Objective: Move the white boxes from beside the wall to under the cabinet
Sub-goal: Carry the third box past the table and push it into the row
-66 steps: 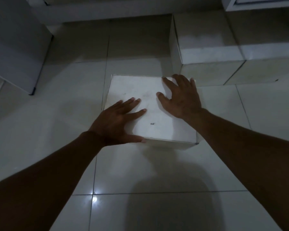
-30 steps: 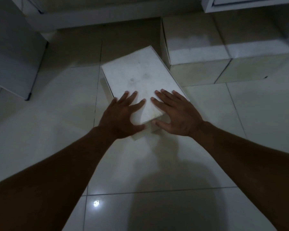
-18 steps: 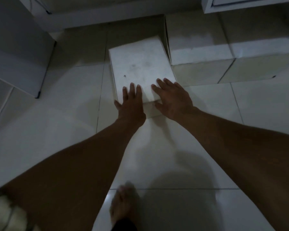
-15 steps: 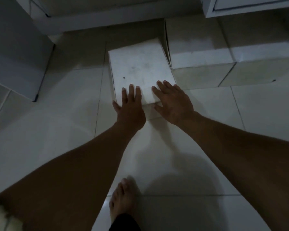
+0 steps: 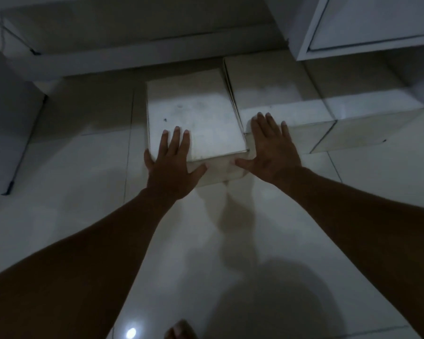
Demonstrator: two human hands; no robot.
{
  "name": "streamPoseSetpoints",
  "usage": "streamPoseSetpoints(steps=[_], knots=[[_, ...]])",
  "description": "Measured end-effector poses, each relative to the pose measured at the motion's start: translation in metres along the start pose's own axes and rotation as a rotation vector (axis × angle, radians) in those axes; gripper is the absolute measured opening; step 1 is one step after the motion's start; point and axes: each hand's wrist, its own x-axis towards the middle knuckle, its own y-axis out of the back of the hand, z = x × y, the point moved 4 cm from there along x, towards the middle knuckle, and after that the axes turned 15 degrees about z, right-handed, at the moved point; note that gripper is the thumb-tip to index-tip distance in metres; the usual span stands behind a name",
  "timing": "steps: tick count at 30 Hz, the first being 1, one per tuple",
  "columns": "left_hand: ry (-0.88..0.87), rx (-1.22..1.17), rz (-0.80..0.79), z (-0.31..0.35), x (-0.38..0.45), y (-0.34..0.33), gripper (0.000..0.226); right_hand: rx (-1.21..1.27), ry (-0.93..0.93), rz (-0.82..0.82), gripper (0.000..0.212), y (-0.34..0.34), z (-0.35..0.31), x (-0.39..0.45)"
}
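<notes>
A white box (image 5: 194,113) lies flat on the tiled floor, its right side against a second white box (image 5: 267,86). A third white box (image 5: 367,94) sits further right, under the white cabinet (image 5: 353,25). My left hand (image 5: 171,160) rests flat on the near left corner of the first box, fingers spread. My right hand (image 5: 272,148) is flat and spread at the box's near right corner, fingers reaching onto the front of the second box and thumb on the first box's front face. Neither hand grips anything.
A grey cabinet side (image 5: 8,118) stands at the left. A low white ledge (image 5: 132,57) runs along the back wall. The glossy tiled floor (image 5: 230,241) stretches toward me, with part of a bare foot (image 5: 181,331) at the bottom edge.
The box has slid away from me and turned square, ending up alongside the second box. My right hand moved from the top to the box's right corner.
</notes>
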Motion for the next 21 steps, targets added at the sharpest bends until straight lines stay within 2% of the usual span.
streamPoseSetpoints(steps=[7, 15, 21], knots=[[-0.041, 0.017, 0.084, -0.011, 0.025, -0.010, 0.090, 0.031, 0.002, -0.005, 0.110, -0.006, 0.000, 0.022], [-0.060, 0.054, 0.114, -0.015, 0.042, -0.017, 0.088, 0.031, -0.041, 0.123, 0.100, -0.012, -0.001, 0.026], [-0.043, 0.055, 0.119, -0.016, 0.045, -0.018, 0.088, 0.011, -0.043, 0.136, 0.098, -0.012, 0.000, 0.029]])
